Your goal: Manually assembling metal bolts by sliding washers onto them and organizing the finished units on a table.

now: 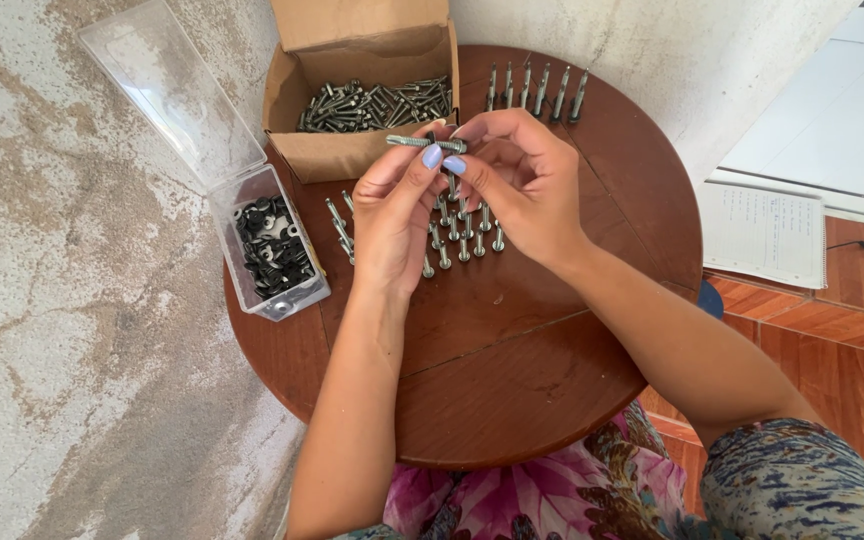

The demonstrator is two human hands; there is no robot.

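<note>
Both my hands meet above the round wooden table (512, 370). My left hand (392, 215) and my right hand (517, 180) pinch one long metal screw (414, 142) held level between the fingertips; a small dark washer sits near its right end. Below my hands, several screws (464, 240) stand upright on their heads in rows. A few more screws (337, 225) lie beside my left hand.
An open cardboard box (352, 155) holds a heap of screws (372, 105) at the table's back. A clear plastic case (287, 300) with dark washers (270, 245) sits at the left, lid open. Another row of upright screws (537, 95) stands at the back. A paper sheet (762, 235) lies right.
</note>
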